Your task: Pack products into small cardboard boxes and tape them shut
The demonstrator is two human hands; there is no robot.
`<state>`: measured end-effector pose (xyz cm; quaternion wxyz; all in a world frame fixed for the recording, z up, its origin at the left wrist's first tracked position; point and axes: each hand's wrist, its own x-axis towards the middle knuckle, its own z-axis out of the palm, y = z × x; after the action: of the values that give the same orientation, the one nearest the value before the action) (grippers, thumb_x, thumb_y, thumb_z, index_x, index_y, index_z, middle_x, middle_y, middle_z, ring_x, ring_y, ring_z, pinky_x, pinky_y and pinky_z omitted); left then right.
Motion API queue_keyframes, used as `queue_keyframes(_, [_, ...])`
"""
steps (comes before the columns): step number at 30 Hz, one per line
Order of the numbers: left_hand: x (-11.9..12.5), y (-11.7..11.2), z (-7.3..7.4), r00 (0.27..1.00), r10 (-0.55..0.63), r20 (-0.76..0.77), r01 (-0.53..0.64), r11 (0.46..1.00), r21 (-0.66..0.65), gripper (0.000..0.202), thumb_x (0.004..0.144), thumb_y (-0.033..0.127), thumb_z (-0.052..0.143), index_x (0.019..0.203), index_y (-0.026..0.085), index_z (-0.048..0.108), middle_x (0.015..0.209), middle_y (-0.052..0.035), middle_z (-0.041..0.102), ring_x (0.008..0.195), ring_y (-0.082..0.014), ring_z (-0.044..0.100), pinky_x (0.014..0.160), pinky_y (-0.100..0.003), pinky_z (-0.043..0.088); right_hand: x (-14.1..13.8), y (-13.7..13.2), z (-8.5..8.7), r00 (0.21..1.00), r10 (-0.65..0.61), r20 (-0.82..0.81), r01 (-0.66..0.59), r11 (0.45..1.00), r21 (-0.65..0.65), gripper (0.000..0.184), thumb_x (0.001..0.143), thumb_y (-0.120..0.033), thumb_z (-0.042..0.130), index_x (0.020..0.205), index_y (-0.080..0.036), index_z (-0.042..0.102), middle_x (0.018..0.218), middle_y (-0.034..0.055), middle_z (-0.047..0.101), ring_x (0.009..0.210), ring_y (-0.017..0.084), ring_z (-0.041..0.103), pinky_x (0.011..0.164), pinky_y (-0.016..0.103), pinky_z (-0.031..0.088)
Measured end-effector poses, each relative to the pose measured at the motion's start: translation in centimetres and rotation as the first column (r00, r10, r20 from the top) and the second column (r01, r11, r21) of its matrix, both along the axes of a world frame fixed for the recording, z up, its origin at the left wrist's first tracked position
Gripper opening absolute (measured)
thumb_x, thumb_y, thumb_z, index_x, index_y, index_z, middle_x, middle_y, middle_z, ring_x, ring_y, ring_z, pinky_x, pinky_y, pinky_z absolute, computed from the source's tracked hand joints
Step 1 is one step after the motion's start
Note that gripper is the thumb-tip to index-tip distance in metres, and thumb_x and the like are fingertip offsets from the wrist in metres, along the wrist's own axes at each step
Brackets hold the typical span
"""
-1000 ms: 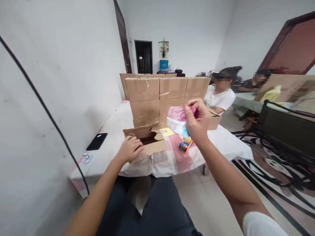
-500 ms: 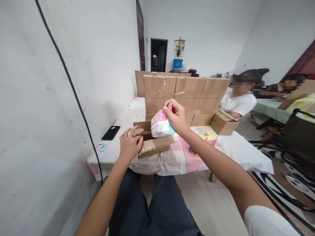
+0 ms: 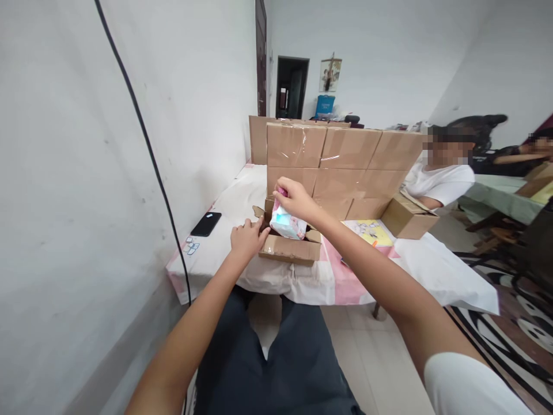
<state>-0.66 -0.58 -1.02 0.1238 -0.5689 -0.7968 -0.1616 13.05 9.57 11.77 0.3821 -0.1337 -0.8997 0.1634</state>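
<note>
My right hand point(image 3: 295, 199) is closed on a soft pink, white and blue plastic packet point(image 3: 286, 222) and holds it upright in the mouth of a small open cardboard box point(image 3: 288, 248). The packet's lower end sits inside the box. My left hand point(image 3: 247, 237) rests on the box's left side with fingers curled on a flap. The box stands at the near edge of a table covered with a pink and white cloth point(image 3: 328, 276).
A wall of taped cardboard boxes point(image 3: 341, 164) stands behind the open box. A black phone point(image 3: 206, 223) and small cards lie at the table's left. Another open box point(image 3: 408, 216) and a yellow sheet point(image 3: 371, 231) lie right. A seated person point(image 3: 444, 176) is beyond.
My right hand has brought the packet from the right and down into the open box. My left hand stayed on the box. My head turned left.
</note>
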Motion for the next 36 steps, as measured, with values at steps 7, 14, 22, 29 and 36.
queue_keyframes(7, [-0.3,0.4,-0.8,0.993,-0.041,0.110,0.044,0.999,-0.023,0.053,0.103,0.042,0.019,0.150,0.031,0.039,0.122,-0.0114,0.062,0.098,-0.0297,0.067,0.086,-0.044,0.047,-2.6,3.3,0.1,0.824,-0.095,0.559,0.105,0.994,0.014,0.018,0.084,-0.022,0.057,0.069,-0.018,0.049,0.066,-0.0037,0.048,0.062,0.011,0.039,0.058,0.024,0.029])
queue_keyframes(14, [-0.3,-0.1,-1.6,0.980,-0.093,0.178,0.090,0.996,0.022,0.050,0.103,0.038,0.019,0.147,0.034,0.044,0.126,-0.0063,0.063,0.103,-0.0262,0.067,0.088,-0.039,0.048,-5.4,3.8,-3.9,0.417,-0.227,0.880,0.228,0.963,0.141,0.020,0.077,-0.018,0.067,0.093,-0.009,0.075,0.098,0.0176,0.074,0.082,0.023,0.066,0.070,0.027,0.044])
queue_keyframes(22, [-0.2,0.8,-2.9,0.960,-0.109,0.257,0.090,0.992,0.087,0.052,0.104,0.040,0.018,0.146,0.028,0.045,0.135,-0.0076,0.062,0.110,-0.0254,0.066,0.091,-0.037,0.049,-4.7,3.2,-7.9,0.556,-0.127,0.822,0.123,0.990,0.070,0.017,0.084,-0.019,0.064,0.094,-0.010,0.074,0.098,0.0140,0.075,0.083,0.021,0.066,0.071,0.025,0.045])
queue_keyframes(29, [0.2,0.7,-3.4,0.945,-0.135,0.298,0.099,0.986,0.131,0.052,0.104,0.041,0.021,0.146,0.026,0.047,0.139,-0.0076,0.061,0.120,-0.0259,0.062,0.097,-0.038,0.048,-0.6,3.1,-10.0,0.801,-0.026,0.598,0.032,0.999,0.000,0.021,0.090,-0.021,0.058,0.107,-0.009,0.065,0.110,0.0131,0.068,0.094,0.018,0.060,0.081,0.025,0.044])
queue_keyframes(36, [0.4,0.9,-3.7,0.927,-0.150,0.344,0.108,0.984,0.139,0.052,0.104,0.044,0.021,0.145,0.027,0.047,0.144,-0.0051,0.057,0.129,-0.0246,0.057,0.104,-0.038,0.046,1.9,2.5,-7.3,0.426,-0.162,0.890,0.143,0.984,0.110,0.030,0.079,-0.021,0.065,0.107,-0.010,0.070,0.107,0.0193,0.072,0.089,0.029,0.069,0.068,0.031,0.047])
